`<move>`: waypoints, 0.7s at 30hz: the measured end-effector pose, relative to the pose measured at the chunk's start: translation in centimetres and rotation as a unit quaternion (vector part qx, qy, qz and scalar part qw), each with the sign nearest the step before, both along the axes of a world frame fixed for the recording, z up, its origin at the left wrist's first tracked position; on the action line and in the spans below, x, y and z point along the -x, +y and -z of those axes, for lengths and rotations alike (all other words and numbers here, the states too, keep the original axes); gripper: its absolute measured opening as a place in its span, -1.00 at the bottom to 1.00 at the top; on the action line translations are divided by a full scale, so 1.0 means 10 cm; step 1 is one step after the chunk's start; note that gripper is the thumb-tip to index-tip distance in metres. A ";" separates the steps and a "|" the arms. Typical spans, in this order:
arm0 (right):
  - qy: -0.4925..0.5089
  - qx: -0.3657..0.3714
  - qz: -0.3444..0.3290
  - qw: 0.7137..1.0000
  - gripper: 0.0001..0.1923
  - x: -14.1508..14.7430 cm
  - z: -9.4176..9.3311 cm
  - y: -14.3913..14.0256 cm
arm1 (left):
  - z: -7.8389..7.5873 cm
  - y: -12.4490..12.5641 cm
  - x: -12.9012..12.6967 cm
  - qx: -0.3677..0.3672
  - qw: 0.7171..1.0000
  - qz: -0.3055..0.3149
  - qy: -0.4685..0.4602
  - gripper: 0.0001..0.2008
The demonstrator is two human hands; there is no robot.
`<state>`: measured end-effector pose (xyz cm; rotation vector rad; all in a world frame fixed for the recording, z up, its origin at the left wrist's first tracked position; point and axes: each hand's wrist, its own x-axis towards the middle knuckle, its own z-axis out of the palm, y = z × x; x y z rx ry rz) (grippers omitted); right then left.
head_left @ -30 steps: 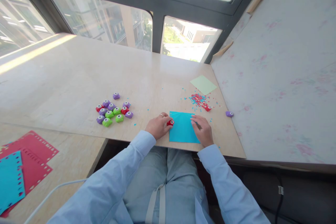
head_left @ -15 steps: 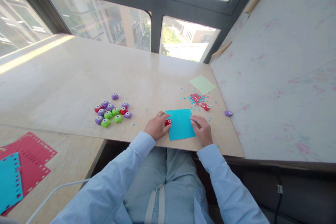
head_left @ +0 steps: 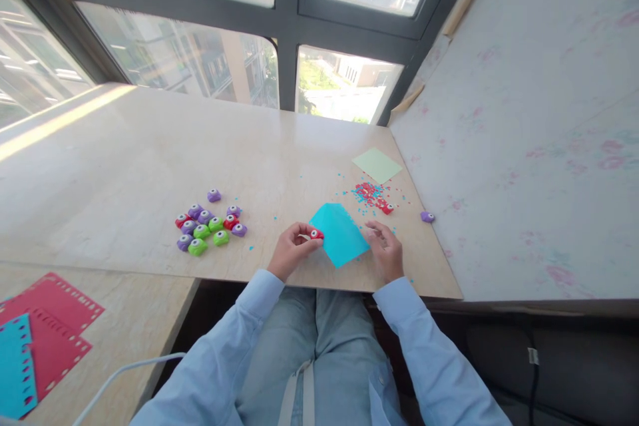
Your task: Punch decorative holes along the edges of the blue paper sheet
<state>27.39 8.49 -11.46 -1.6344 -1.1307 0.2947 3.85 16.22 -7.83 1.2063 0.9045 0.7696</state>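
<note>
On the tabletop's [head_left: 164,160] near right part, a square turquoise paper sheet [head_left: 339,236] lies askew, long axis running far-left to near-right, one corner pointing near. The left hand [head_left: 289,249] pinches a small red plastic craft punch [head_left: 316,234] at its left edge; the right hand [head_left: 387,249] curls beside its right corner, whether gripping I cannot tell.

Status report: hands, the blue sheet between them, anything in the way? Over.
Left hand grips red punch at left edge of blue sheet. Right hand near sheet's right corner, contact unclear. Paper bits scattered beyond, rightward.
</note>
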 end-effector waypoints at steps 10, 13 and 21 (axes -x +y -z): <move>0.140 0.017 0.015 0.990 -0.59 -0.02 0.03 0.01 | -0.04 0.03 0.03 0.224 0.950 -0.075 -0.207 -0.62; 0.157 0.028 0.028 0.987 -0.59 0.00 -0.01 0.01 | 0.01 0.06 0.01 0.236 0.945 -0.088 -0.207 -0.60; 0.142 0.057 0.055 0.987 -0.57 0.04 -0.08 0.03 | 0.09 0.07 -0.03 0.225 0.954 -0.069 -0.185 -0.59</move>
